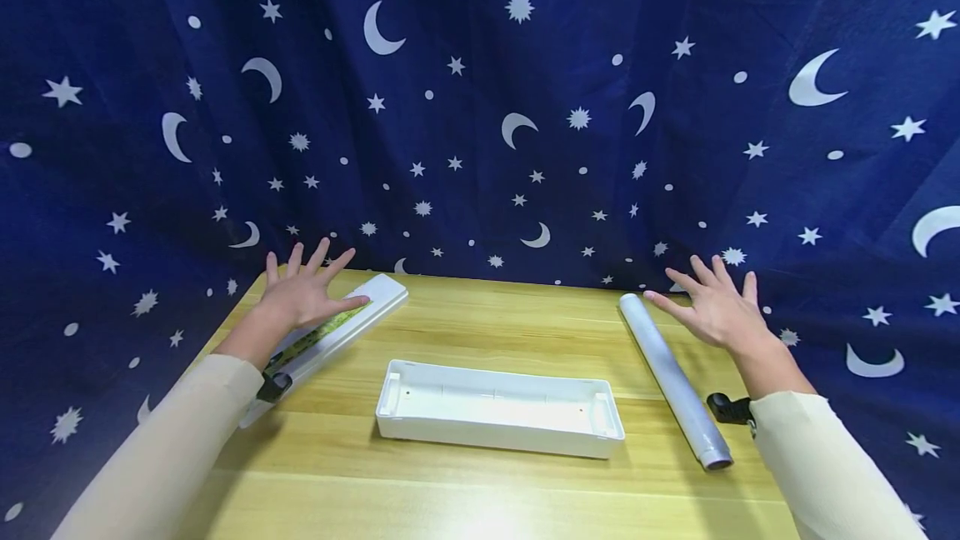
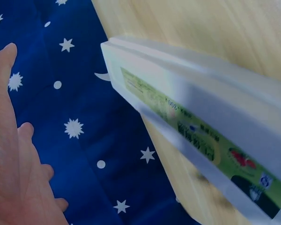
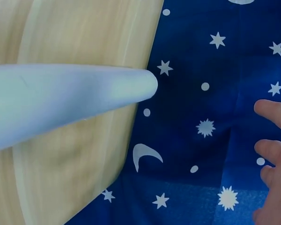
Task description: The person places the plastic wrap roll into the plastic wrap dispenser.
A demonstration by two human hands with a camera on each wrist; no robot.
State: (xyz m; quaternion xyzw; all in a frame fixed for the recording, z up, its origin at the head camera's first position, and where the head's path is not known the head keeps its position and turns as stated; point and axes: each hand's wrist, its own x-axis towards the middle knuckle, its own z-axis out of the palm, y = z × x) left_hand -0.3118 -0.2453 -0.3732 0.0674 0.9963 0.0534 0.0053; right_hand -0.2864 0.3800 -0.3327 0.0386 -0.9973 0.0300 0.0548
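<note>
In the head view my left hand (image 1: 298,294) is spread above a long white lid (image 1: 386,292) with a green printed label (image 2: 196,140). Its fingers are straight and grip nothing. On the other side my right hand (image 1: 720,307), fingers also splayed, hovers by the far end of a roll of cling film (image 1: 671,377). The roll lies at a slant, its near end showing a hollow core. Between the two hands sits a long white box (image 1: 498,436) with its top uncovered and its inside bare. Part of the lid is hidden behind the left wrist.
All of this lies on a light wooden table (image 1: 480,490). A dark blue curtain (image 1: 465,107) with white moons and stars hangs behind the table and down both sides. Black wrist cameras sit under both wrists, the right one (image 1: 727,408) beside the roll.
</note>
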